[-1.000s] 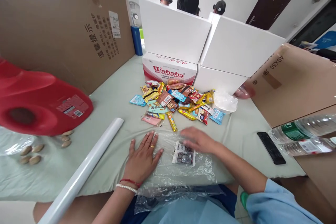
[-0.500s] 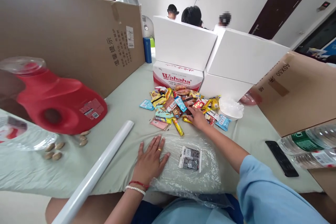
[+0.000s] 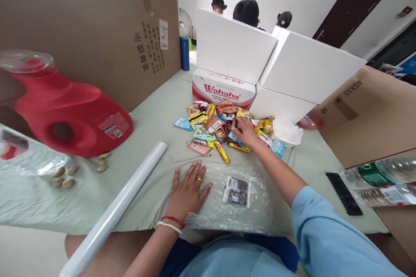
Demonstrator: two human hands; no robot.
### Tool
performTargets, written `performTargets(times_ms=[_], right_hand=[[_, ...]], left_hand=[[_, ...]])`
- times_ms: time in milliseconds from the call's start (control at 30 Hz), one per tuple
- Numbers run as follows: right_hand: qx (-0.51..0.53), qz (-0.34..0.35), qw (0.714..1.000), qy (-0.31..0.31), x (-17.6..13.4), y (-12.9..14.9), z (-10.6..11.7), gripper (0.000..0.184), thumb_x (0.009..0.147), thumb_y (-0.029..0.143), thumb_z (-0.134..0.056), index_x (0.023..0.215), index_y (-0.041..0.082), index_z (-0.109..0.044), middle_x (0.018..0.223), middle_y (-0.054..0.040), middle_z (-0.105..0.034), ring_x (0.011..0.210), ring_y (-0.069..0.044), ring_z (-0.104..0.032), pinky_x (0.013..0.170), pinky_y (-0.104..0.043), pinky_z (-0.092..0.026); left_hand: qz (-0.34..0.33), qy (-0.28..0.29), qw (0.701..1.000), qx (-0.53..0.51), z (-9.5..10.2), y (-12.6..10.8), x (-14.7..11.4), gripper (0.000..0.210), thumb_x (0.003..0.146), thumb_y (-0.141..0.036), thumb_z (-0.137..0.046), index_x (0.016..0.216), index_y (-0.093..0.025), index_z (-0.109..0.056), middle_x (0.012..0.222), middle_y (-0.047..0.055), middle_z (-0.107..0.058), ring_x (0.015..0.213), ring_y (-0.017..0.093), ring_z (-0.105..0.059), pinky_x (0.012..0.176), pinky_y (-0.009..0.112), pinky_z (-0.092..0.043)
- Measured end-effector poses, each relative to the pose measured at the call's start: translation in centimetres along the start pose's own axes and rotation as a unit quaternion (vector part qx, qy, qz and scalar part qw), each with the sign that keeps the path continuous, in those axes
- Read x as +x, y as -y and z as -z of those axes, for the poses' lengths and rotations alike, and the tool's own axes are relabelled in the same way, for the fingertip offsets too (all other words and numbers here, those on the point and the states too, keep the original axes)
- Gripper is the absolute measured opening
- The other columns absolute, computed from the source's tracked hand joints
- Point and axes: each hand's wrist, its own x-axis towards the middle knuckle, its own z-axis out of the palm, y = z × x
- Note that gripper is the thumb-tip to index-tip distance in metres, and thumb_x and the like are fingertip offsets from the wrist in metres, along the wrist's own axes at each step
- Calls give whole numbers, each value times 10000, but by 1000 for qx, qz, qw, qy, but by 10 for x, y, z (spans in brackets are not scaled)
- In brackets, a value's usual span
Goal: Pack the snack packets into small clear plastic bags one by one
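Note:
My left hand (image 3: pixel 187 192) lies flat with fingers spread at the left edge of a clear plastic sheet (image 3: pixel 260 199). On that sheet rests a small dark packet (image 3: pixel 238 191) with a pale border. My right hand (image 3: pixel 245 132) reaches into the pile of wrapped snacks, its fingers pinched on a small brown snack packet (image 3: pixel 235 124), mostly hidden by the fingers. Around it lie a pale green packet (image 3: pixel 204 134), a yellow stick packet (image 3: pixel 222 152), a pink packet (image 3: pixel 199 148) and a blue packet (image 3: pixel 183 123).
A white roll (image 3: pixel 130 194) lies left of my left hand. Farther left stand a red jug (image 3: pixel 78 117) and several brown nuts (image 3: pixel 68 183). Behind the snacks are a Wahaba-lettered carton (image 3: pixel 224 88), white boxes (image 3: pixel 302 69) and a white bowl (image 3: pixel 287 137). A phone (image 3: pixel 344 192) and bottles (image 3: pixel 383 173) lie right.
My right hand has lifted slightly up and right within the pile and closed on a small brown packet. Some snacks near it have shifted. My left hand stays flat; the view has tilted slightly.

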Motion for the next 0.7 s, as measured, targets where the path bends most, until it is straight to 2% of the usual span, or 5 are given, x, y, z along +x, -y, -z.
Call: performTargets(times_ms=[133, 267, 467, 600, 700], right_hand=[[-20, 96, 994, 56, -12, 14, -16, 554, 1007, 472, -564, 1467, 162, -588, 1629, -199, -402, 1530, -352, -321, 1249, -566, -291], [-37, 174, 982, 70, -51, -4, -5, 476, 987, 300, -561, 1448, 188, -602, 1656, -166, -359, 1557, -326, -268, 1258, -576, -286], [-35, 114, 991, 54, -69, -43, 17, 557, 861, 126, -571, 1413, 189, -623, 1618, -168, -397, 1507, -337, -349, 1212, -609, -336], [-20, 81, 997, -9, -63, -13, 23, 421, 890, 179, -605, 1302, 155, -687, 1572, -212, -436, 1446, -377, -408, 1173, -639, -361], [55, 208, 974, 68, -81, 37, 32, 341, 977, 283, -591, 1285, 174, -688, 1421, -191, -597, 1352, -320, -511, 1136, -577, -429]], left_hand=[[-4, -13, 1000, -7, -2, 0, -1, 618, 1027, -496, -428, 1584, -229, -421, 1677, 124, -350, 1535, 328, -384, 1274, 688, -58], [-8, -23, 1000, -19, -3, 1, -1, 605, 1025, -489, -436, 1573, -233, -443, 1663, 134, -383, 1527, 339, -398, 1271, 693, -54], [-10, -12, 999, -33, -1, 2, 0, 669, 997, -551, -469, 1566, -202, -446, 1674, 147, -349, 1537, 342, -377, 1263, 707, -19], [-7, -3, 999, -32, 1, 0, 0, 709, 974, -590, -498, 1567, -204, -444, 1674, 149, -349, 1539, 352, -371, 1261, 713, -29], [-7, -3, 999, -32, 2, 0, -1, 697, 980, -576, -494, 1573, -214, -436, 1675, 144, -349, 1540, 345, -372, 1264, 705, -34]])
